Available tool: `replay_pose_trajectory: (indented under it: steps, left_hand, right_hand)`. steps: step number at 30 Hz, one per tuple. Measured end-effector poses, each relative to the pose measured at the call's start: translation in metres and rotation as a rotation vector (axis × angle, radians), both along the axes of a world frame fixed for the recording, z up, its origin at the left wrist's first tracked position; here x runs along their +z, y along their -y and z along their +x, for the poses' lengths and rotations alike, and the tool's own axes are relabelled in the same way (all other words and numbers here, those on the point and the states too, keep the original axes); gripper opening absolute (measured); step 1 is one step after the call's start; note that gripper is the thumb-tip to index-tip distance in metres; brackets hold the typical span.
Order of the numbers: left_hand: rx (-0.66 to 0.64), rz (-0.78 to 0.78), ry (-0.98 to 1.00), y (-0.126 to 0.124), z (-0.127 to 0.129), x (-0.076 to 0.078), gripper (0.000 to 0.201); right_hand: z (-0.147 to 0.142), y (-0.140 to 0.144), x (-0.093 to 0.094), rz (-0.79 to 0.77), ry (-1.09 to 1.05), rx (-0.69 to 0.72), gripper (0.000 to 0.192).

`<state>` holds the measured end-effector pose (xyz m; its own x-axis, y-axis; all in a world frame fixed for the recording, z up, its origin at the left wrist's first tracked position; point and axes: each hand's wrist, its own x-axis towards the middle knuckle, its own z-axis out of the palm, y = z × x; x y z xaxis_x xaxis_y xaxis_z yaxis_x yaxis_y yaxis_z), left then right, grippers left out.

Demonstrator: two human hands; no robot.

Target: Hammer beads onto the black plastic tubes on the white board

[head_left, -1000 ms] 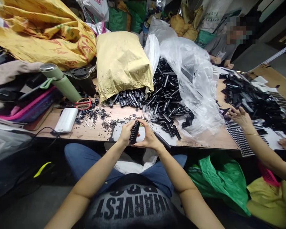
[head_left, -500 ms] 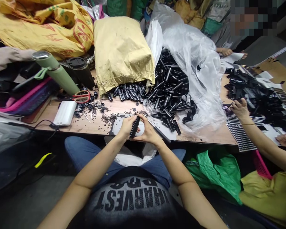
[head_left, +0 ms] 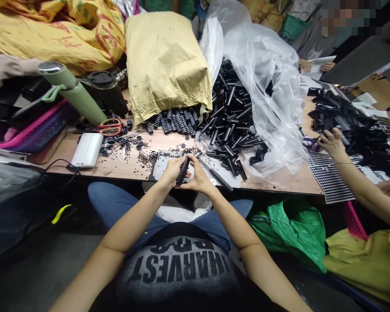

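Both of my hands meet at the table's front edge around a slim black cylinder [head_left: 183, 170] with small pale marks along one side. My left hand [head_left: 170, 171] grips it from the left, fingers wrapped behind it. My right hand [head_left: 199, 177] closes on it from the right, thumb and fingertips at its two ends. Just right of my hands, a black-handled metal tool [head_left: 217, 174] lies slanted on a pale sheet [head_left: 162, 164]. Tiny dark beads [head_left: 143, 161] are scattered to the left.
Behind my hands stands a yellow paper sack [head_left: 165, 65], with black-and-white ridged pieces [head_left: 175, 122] at its mouth. Black tubes [head_left: 229, 138] spill from a clear plastic bag [head_left: 273, 117]. Scissors [head_left: 110, 127], a white box [head_left: 87, 150] and a green flask [head_left: 74, 95] are left. A co-worker's hand [head_left: 334, 145] is right.
The cylinder has rolled in my fingers: its row of pale marks faced up before, and a plainer dark side shows now. My hands stay in nearly the same place.
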<state>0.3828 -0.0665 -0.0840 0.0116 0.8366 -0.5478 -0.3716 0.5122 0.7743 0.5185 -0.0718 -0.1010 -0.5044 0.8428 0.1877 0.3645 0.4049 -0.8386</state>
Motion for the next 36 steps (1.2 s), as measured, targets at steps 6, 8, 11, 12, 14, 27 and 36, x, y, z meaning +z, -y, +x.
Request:
replay_pose_trajectory:
  steps: [6,8,11,12,14,27,36]
  left_hand:
    - [-0.08,0.406,-0.463,0.009,-0.007,-0.038,0.041]
    - [-0.138,0.608,-0.774,0.017,-0.008,-0.057,0.048]
    - [-0.274,0.738,-0.997,0.024,-0.011,-0.081,0.047]
    - [-0.319,0.77,-1.016,0.023,-0.014,-0.087,0.044]
    - [-0.389,0.845,-1.034,0.02,-0.019,-0.095,0.039]
    - [-0.562,1.022,-1.512,0.021,-0.018,-0.095,0.043]
    - [-0.605,0.955,-1.632,0.041,0.009,-0.099,0.093]
  right_hand:
    - [-0.011,-0.003,-0.032,0.043,0.104,-0.134,0.107]
    - [-0.013,-0.002,-0.048,0.069,0.146,-0.145,0.098]
    - [0.001,0.002,-0.062,0.151,0.209,-0.143,0.084]
    - [0.012,0.003,-0.064,0.171,0.249,-0.194,0.08]
    - [0.038,0.003,-0.062,0.167,0.378,-0.383,0.063]
    - [0.07,0.057,-0.018,-0.22,0.626,-0.453,0.031]
    - [0.042,0.061,0.037,-0.006,0.291,-0.493,0.037]
